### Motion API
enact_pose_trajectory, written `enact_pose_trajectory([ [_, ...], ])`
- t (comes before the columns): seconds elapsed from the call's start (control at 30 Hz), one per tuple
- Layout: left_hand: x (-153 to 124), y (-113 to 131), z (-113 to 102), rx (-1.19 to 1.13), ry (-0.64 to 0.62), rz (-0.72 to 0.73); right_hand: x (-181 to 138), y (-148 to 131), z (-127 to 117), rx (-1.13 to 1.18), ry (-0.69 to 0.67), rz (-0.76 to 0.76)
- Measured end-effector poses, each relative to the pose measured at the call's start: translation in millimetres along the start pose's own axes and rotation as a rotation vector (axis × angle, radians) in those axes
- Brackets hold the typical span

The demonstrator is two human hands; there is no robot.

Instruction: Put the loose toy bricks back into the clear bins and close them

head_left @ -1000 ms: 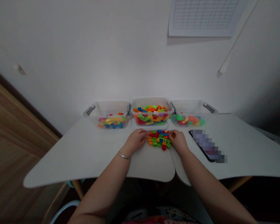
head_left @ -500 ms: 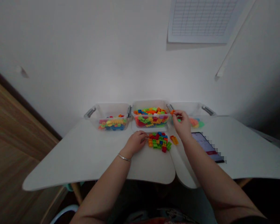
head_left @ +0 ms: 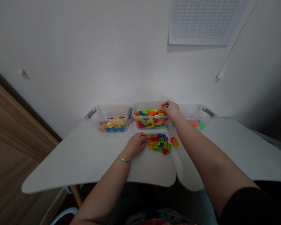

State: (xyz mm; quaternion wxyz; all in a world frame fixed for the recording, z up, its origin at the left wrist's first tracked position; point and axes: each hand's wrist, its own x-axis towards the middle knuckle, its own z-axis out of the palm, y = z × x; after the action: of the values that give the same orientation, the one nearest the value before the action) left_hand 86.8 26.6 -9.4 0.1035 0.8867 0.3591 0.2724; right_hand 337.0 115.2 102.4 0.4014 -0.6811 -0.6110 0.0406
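Note:
My right hand [head_left: 171,109] is over the right end of the middle clear bin [head_left: 152,130], its fingers pinching a small orange building block [head_left: 163,105]. That bin is heaped with mixed coloured building blocks [head_left: 151,119]. On the table in front of it lies a tight cluster of red, green, orange, yellow and blue blocks [head_left: 159,142]. My left hand [head_left: 137,143] rests on the table at the cluster's left edge, fingers loosely bent and slightly apart, fingertips at the nearest blocks. Just right of the cluster lie orange-yellow pieces [head_left: 175,142].
A clear bin [head_left: 112,109] with coloured pieces stands at the left, and another clear bin [head_left: 192,109] with a few pieces is at the right, partly behind my right arm. A seam splits the white tabletop [head_left: 84,162]. A gridded paper [head_left: 201,23] hangs on the wall.
My right hand has moved left and up, from beside the right bin to over the middle bin, with the orange block. My forearm now covers the tablet-like device. My left hand has stayed put.

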Motion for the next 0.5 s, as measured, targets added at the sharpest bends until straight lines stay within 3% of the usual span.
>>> enact_pose_trajectory([
  [0.13,0,0,0,-0.007,0.003,0.003,3,5,3,0.014,-0.010,-0.023],
  [0.3,1,-1,1,0.001,0.002,0.005,0,14,8,0.142,0.143,-0.077],
  [0.5,0,0,0,0.019,-0.007,-0.002,-42,18,-5,0.328,0.310,-0.215],
])
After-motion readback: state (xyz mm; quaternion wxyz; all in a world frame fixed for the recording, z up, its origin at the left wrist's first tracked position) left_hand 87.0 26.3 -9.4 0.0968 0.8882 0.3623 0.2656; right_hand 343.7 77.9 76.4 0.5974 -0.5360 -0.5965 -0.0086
